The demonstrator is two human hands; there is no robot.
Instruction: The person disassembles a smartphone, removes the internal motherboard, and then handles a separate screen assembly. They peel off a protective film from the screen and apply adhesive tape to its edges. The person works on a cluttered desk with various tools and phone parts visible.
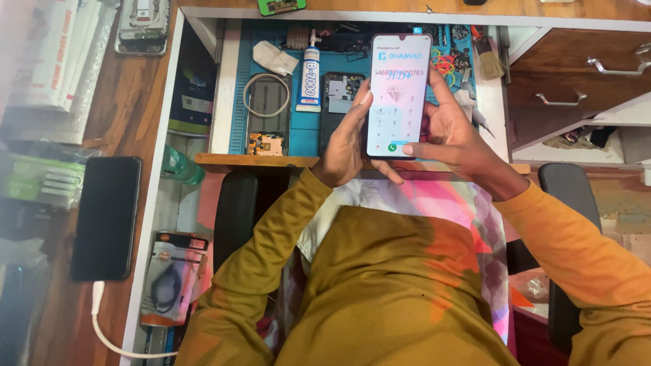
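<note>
Gripping 1 lit phone [399, 95] in both hands [349, 139] [451, 129], above a blue mat [308, 129] on a wooden tabletop [285, 161]; glue tube [310, 80], brush [485, 55], open drawers [576, 74] nearby.

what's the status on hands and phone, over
Left hand and right hand both gripping lit smartphone. Right thumb at screen bottom. Nothing in the way.

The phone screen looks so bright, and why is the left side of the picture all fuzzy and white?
Head view: the lit phone, held by the left hand and right hand, glows pale pink and nearly washes out. Head view: a hazy white glare blurs the boxes at the far left edge. Head view: the blue mat behind the phone stays sharp and evenly lit.
</note>
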